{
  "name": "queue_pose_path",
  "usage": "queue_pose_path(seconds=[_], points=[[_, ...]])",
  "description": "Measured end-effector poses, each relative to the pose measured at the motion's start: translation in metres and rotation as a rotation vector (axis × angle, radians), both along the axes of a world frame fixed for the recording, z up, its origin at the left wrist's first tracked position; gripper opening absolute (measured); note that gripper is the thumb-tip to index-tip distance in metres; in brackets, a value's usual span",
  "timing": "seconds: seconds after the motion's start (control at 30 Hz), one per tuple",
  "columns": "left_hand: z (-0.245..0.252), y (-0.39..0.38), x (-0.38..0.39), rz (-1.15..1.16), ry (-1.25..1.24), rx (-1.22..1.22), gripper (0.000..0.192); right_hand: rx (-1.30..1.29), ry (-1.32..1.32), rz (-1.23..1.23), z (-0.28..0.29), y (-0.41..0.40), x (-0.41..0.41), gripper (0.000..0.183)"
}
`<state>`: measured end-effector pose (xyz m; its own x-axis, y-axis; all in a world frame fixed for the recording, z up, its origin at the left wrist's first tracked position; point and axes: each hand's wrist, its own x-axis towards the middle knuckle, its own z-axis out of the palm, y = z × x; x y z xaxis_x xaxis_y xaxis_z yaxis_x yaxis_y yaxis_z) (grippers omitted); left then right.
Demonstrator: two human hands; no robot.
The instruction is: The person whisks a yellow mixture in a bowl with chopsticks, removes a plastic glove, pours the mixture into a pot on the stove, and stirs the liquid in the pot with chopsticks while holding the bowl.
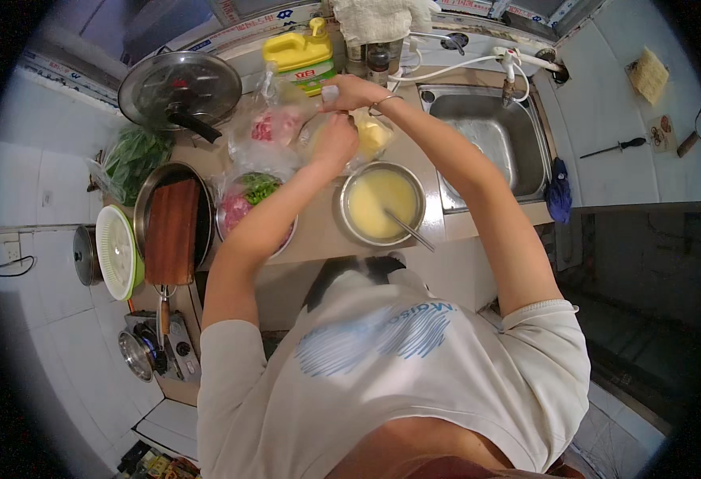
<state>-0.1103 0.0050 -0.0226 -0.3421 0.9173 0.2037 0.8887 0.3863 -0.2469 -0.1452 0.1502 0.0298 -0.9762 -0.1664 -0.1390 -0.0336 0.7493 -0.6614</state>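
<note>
My left hand (pixel 337 138) and my right hand (pixel 353 94) meet over the back of the counter, fingers closed on the gathered top of a clear plastic bag (pixel 311 135). Something pale yellow (pixel 374 135) lies in the plastic under my hands; what it is I cannot tell. Left of it, another clear bag holds pink-red meat (pixel 273 124). Nearer me stands a steel bowl (pixel 343 206) of yellow liquid (pixel 380 200), a metal utensil handle (pixel 410 229) leaning out. Partly behind my left forearm, a second bowl contains raw meat (pixel 234 209) and chopped greens (pixel 260 187).
A steel sink (pixel 476 129) with a tap (pixel 509 66) is at right. Behind my hands stands a yellow detergent jug (pixel 299 57). At left are a lidded pan (pixel 179 90), bagged leafy greens (pixel 137 161), a wooden board (pixel 172 233) across a pan, and a lit gas stove (pixel 179 347).
</note>
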Motion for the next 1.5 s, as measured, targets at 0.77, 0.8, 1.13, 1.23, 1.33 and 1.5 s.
queue_pose_path(seconds=[0.77, 0.8, 1.13, 1.23, 1.33, 1.5], points=[[-0.019, -0.018, 0.014, 0.306, -0.595, 0.651, 0.018, -0.449, 0.142, -0.386, -0.061, 0.008, 0.076, 0.024], [-0.009, -0.016, 0.015, 0.301, -0.598, 0.649, 0.018, -0.365, 0.186, -0.378, -0.062, 0.009, 0.076, 0.023], [0.004, -0.018, -0.01, 0.356, -0.628, 0.269, 0.017, -0.628, -0.02, -0.311, -0.048, 0.007, 0.081, 0.017], [-0.001, -0.023, -0.026, 0.453, -1.032, 0.204, 0.018, -0.7, -0.038, -0.407, -0.05, 0.004, 0.083, 0.017], [-0.006, -0.03, -0.031, 0.484, -1.458, 0.26, 0.02, -0.747, -0.078, -0.558, -0.052, -0.006, 0.084, 0.019], [0.002, -0.036, -0.026, 0.467, -1.828, 0.454, 0.026, -0.91, -0.001, -0.649, -0.064, -0.025, 0.1, 0.018]])
